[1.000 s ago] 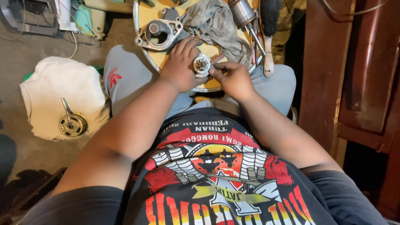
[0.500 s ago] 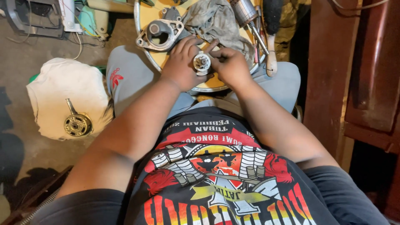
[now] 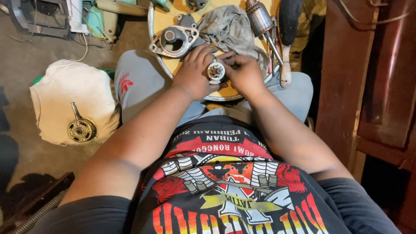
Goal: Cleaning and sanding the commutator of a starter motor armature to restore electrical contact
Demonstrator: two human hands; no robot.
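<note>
gripping a small round metal part [image 3: 216, 71] between them, left hand [image 3: 193, 73] and right hand [image 3: 243, 73] work over the yellow tray [image 3: 187, 65] on the lap. motor housing [image 3: 173, 40] far left, rag [image 3: 229, 28] and armature [image 3: 261, 19] beyond: parts lie separate, assembly not complete.

- A dark short-sleeved T-shirt [image 3: 225, 190] is worn, filling the lower middle of the frame.
- A large graphic in red, orange, yellow, white and grey is printed across its chest, with lettering seen upside down.
- Light grey trousers [image 3: 143, 86] are worn, visible at the knees in the upper middle.
- A small red emblem [image 3: 125, 81] is printed on the trouser leg at upper left.
- Both forearms are left bare.
</note>
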